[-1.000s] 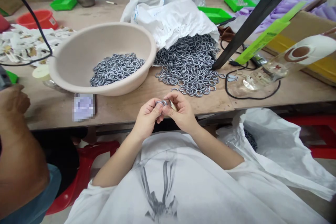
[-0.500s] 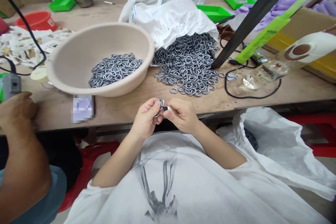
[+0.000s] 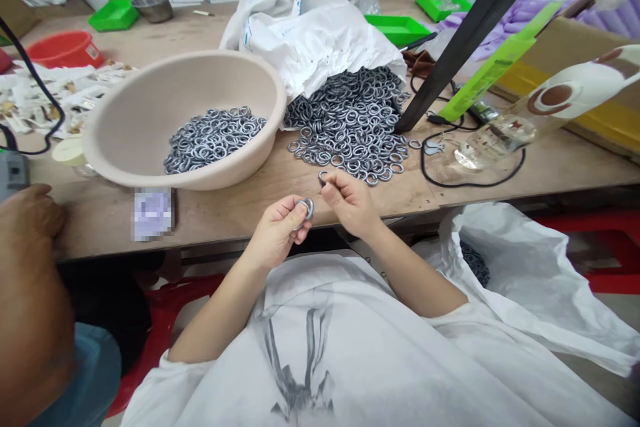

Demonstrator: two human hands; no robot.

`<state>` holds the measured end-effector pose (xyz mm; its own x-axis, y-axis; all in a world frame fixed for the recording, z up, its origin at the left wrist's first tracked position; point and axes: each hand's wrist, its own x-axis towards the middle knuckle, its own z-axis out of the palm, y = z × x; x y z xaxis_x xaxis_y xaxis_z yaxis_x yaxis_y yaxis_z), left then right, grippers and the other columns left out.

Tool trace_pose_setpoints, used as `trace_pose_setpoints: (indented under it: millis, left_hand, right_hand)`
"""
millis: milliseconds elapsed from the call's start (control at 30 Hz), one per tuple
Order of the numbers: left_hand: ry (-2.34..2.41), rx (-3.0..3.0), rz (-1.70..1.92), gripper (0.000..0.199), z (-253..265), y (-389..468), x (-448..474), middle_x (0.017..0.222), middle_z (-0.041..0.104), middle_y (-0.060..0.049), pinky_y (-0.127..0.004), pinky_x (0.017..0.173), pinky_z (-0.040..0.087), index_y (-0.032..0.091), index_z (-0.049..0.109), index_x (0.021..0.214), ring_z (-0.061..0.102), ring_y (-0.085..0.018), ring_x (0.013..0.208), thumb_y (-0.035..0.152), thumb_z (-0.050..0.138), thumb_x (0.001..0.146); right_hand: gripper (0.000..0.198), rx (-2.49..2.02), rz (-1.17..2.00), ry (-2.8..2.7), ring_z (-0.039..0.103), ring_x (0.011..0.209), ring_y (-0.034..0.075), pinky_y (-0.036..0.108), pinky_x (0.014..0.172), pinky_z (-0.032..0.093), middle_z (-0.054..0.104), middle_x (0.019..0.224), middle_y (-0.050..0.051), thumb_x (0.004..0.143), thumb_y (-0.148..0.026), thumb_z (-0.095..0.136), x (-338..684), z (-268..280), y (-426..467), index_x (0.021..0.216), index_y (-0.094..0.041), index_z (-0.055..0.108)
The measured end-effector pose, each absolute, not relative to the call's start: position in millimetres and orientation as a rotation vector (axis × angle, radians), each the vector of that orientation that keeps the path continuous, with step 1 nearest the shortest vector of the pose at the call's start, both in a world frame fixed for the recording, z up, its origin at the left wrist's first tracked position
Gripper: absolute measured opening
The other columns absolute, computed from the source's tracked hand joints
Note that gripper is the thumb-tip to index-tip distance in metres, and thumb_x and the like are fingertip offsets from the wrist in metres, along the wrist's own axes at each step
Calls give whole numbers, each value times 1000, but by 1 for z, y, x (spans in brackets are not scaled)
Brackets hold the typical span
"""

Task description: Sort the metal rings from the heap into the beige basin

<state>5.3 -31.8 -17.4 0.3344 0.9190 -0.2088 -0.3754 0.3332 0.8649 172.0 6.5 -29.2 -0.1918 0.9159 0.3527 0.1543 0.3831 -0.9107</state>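
My left hand (image 3: 280, 230) is closed, its thumb and fingers pinching grey metal rings (image 3: 308, 205) above the table's front edge; how many is hard to tell. My right hand (image 3: 350, 200) has moved apart from it and rests at the front of the ring pile (image 3: 355, 123). Between its thumb and forefinger is a small dark flat piece (image 3: 322, 181), mostly hidden by the fingers. One loose ring (image 3: 321, 174) lies at those fingertips, seemingly touching them. To the left, a large beige basin (image 3: 185, 73) holds many more rings.
The pile spills from a white sack (image 3: 320, 33). A dark slanting post (image 3: 470, 47), a cable (image 3: 470, 185) and a clear bottle (image 3: 493, 140) stand right. A white bag (image 3: 530, 260) with rings hangs below the table. Another person's hand (image 3: 30, 220) is at left.
My right hand has left the rings in my left hand and gone forward and right to a loose ring by the pile. My left hand still holds its rings. The view has shifted slightly.
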Motion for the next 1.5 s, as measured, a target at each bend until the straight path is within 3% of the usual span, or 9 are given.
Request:
trace_pose_setpoints:
  millis: [100,233,333,533,733,900,1067,1300,1500]
  left_hand:
    - [819,837,1006,41,-17,-26,6,58,53,4,-15,40,31,15,59,78,43,-4,44,46,84,70]
    - [805,894,939,43,-21,-22,3,59,53,3,-17,40,30,14,61,80,44,-5,45,49,83,70]
    - [826,935,915,42,-25,-17,-1,61,54,3,-17,41,29,14,61,82,44,-5,45,51,80,73]
    - [868,1085,812,44,-35,4,-3,64,57,2,-18,43,28,15,61,84,44,-5,46,54,78,73]
    - [925,1027,945,48,-47,19,-1,63,54,4,-17,41,25,15,55,80,41,-4,43,57,78,70]
    - [882,954,974,47,-50,19,-3,62,53,5,-16,39,21,16,53,82,41,-3,43,56,77,72]
    - [860,982,1012,52,-53,18,-3,61,54,4,-17,40,23,16,56,80,42,-4,43,58,82,65]
    - [836,992,1088,57,-58,19,-3,64,57,4,-19,41,25,16,66,107,44,-5,45,53,82,66]
    - [860,1016,1107,47,-58,17,-1,61,56,4,-18,40,26,15,64,95,44,-5,43,51,81,68]
  right_hand:
    - [49,-802,1140,-1598,55,68,13,26,64,45,61,79,0,79,-66,69,163,-28,0,96,-20,62]
    - [44,-754,1402,-1466,56,55,10,24,54,45,59,67,-4,78,-60,74,156,-29,-3,90,-20,61]
    - [46,-751,1452,-1408,57,56,11,24,55,47,61,66,-4,75,-62,74,154,-32,3,86,-20,61]
    - [50,-885,1292,-1392,50,60,11,26,60,43,57,64,-2,83,-67,63,161,-42,17,74,-18,61]
    - [48,-1143,959,-1527,36,58,11,26,56,28,40,57,-6,85,-60,63,179,-58,22,62,-19,51]
    - [40,-1094,1031,-1477,43,66,13,27,64,35,48,65,-3,87,-54,61,181,-65,31,69,-19,55]
    - [36,-1079,1026,-1461,43,65,14,28,66,36,49,65,-3,85,-52,62,180,-72,37,69,-20,55]
    - [36,-1097,993,-1437,48,70,16,30,72,39,57,69,0,82,-55,63,183,-79,40,72,-21,60]
    - [36,-1082,981,-1481,43,66,14,29,68,35,51,65,-2,83,-53,62,181,-78,39,69,-20,57]
